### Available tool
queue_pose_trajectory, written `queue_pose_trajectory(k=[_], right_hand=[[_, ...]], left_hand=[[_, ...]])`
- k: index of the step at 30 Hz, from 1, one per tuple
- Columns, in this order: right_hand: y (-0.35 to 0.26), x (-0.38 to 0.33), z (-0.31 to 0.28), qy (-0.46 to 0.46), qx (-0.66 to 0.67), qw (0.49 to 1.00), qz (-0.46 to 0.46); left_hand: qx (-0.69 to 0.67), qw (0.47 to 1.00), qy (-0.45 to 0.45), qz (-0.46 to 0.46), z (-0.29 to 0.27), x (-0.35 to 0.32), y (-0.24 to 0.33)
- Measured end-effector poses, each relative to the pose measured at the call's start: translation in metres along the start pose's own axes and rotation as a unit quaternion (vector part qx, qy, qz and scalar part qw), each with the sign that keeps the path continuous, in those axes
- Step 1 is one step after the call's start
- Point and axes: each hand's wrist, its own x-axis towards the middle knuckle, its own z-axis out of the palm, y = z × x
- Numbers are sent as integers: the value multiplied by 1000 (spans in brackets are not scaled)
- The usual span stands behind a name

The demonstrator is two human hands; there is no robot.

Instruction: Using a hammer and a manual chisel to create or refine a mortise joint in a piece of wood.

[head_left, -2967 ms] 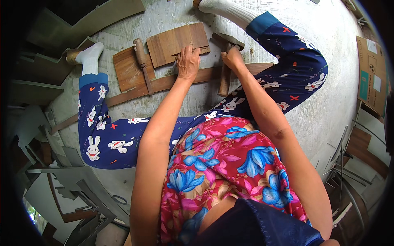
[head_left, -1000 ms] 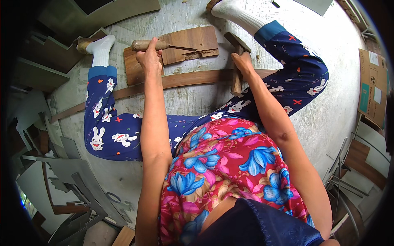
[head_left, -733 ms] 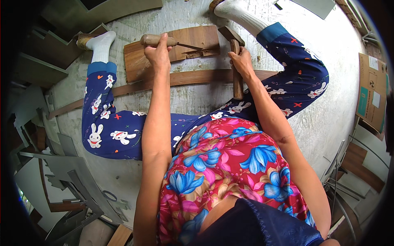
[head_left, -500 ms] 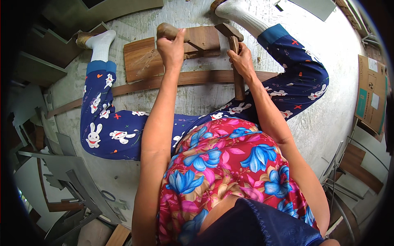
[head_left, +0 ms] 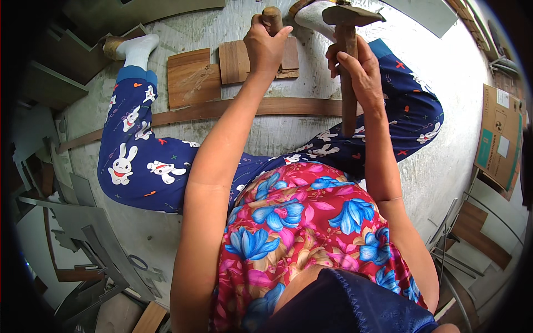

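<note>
My left hand (head_left: 264, 49) is closed round the wooden handle of a chisel (head_left: 272, 20). The hand hides its blade. Below that fist lies a brown wood piece (head_left: 234, 62) with a stepped, cut edge at its right end. My right hand (head_left: 363, 77) grips a hammer (head_left: 348, 105) by its wooden handle; the dark metal head is raised, up and to the right of the wood piece. Left of the wood piece, a notched brown board (head_left: 191, 83) with a scraped patch lies flat on the floor.
A long narrow wood strip (head_left: 216, 111) runs across the floor between my spread legs. Grey panels and offcuts (head_left: 105, 238) are heaped on the left, with a scissor-like blue loop (head_left: 137, 262) nearby. A cardboard box (head_left: 499, 133) stands at the right, above metal rods and boards.
My left hand has moved right and tilted the chisel handle more upright. My right hand has lifted the hammer up and to the right. Both hands keep their hold.
</note>
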Motion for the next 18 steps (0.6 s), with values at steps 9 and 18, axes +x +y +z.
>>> queue_pose_trajectory(k=[9,18], right_hand=[[-19,-13,11,0,-18,999,-39],[-47,-24,12,-6,-16,1000,15]], left_hand=[[-10,999,-7,32,6,-3,3],[166,974,-113,108,22,14,0]])
